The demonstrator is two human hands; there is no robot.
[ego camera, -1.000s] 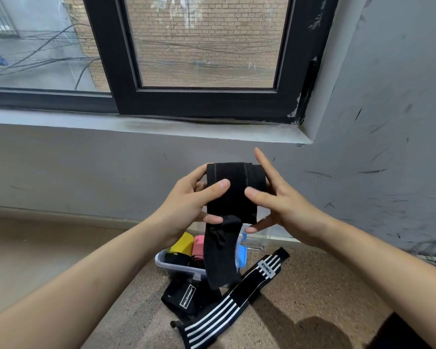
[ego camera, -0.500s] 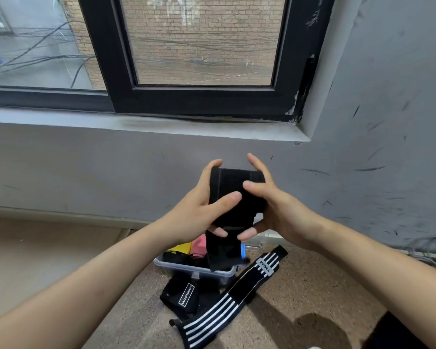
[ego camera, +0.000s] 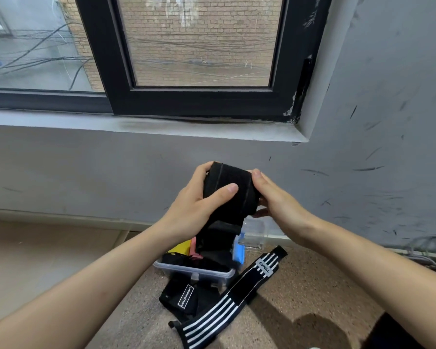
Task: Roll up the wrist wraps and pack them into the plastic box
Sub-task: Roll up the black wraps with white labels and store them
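Between both hands, left hand (ego camera: 194,210) and right hand (ego camera: 277,200) clamp the nearly rolled black wrist wrap (ego camera: 227,195); next, probably tuck its short tail, lower into plastic box (ego camera: 194,269) beneath

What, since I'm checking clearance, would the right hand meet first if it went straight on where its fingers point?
The black roll: the right hand grips its end, pointing left into it. Beyond it sits the left hand, gripping the other side.

Single head-worn wide-angle view, facing forward and down, close over the hands (ego camera: 237,197), wall behind
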